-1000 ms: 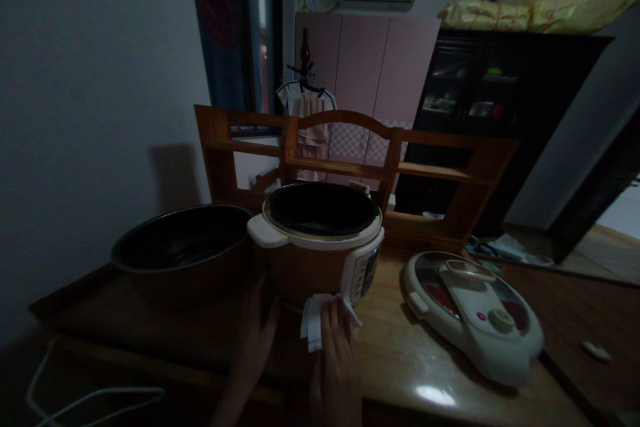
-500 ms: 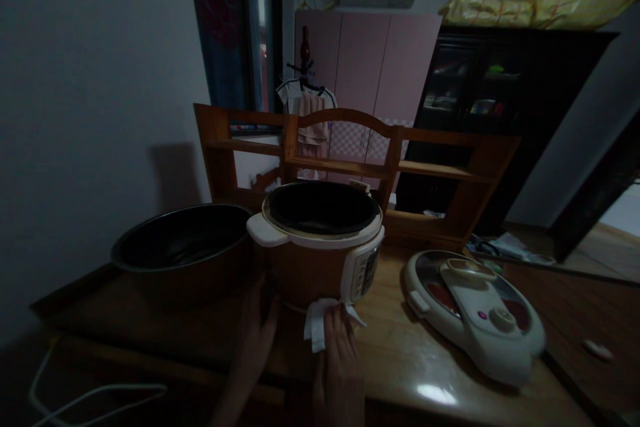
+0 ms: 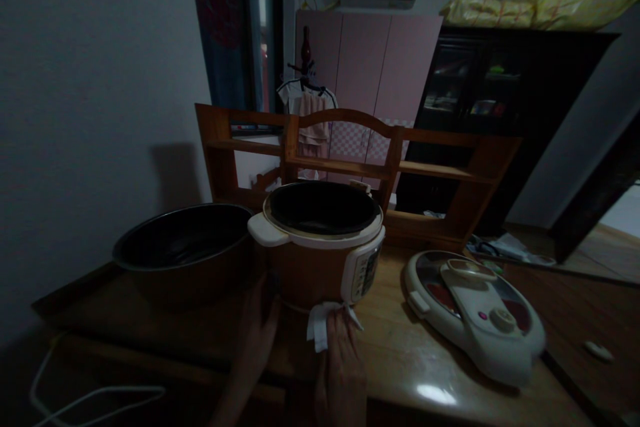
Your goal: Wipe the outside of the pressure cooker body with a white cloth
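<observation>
An electric pressure cooker (image 3: 313,273) stands on the wooden desk with its lid off, its dark inner rim facing up and its control panel turned to the right. My right hand (image 3: 343,360) presses a folded white tissue (image 3: 319,327) against the desk at the cooker's front base, fingers together over it. Beside the cooker's lower left side is my left hand (image 3: 257,327), thumb and fingers apart; whether it touches the cooker is too dark to tell. The cooker's lid (image 3: 475,320) lies on the desk to the right.
A large dark pot (image 3: 185,273) sits left of the cooker, close to the wall. Behind rises a wooden shelf unit (image 3: 345,165) along the desk's back. A white cable (image 3: 100,390) hangs at the lower left. A small white object (image 3: 597,350) lies at the far right.
My right hand and the tissue have shifted slightly to the right along the cooker's base. My left hand stays nearly in place.
</observation>
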Demonstrator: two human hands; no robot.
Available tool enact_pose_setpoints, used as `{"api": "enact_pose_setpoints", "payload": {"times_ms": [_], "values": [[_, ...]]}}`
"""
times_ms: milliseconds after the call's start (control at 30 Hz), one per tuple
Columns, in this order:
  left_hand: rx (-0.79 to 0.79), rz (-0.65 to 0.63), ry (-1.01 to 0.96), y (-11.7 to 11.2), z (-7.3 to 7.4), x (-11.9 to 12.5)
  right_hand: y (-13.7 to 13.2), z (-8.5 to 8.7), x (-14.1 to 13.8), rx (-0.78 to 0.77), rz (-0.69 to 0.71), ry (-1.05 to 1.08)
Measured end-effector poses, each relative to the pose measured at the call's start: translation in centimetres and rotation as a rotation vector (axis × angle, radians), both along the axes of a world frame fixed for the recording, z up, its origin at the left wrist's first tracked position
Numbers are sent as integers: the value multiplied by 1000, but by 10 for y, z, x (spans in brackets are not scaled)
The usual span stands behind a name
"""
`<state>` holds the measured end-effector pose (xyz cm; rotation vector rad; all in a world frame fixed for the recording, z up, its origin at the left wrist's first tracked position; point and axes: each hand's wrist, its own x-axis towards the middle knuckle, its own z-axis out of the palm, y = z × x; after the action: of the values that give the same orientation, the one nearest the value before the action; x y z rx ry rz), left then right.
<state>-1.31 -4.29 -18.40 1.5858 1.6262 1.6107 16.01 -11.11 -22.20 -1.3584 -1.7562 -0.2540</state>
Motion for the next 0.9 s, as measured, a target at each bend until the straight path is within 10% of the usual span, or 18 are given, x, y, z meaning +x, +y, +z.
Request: {"api": "enact_pose_setpoints", "payload": {"times_ms": [900], "values": [[-39, 23, 17, 1, 0, -1, -5, 5, 11, 51, 66, 147]]}}
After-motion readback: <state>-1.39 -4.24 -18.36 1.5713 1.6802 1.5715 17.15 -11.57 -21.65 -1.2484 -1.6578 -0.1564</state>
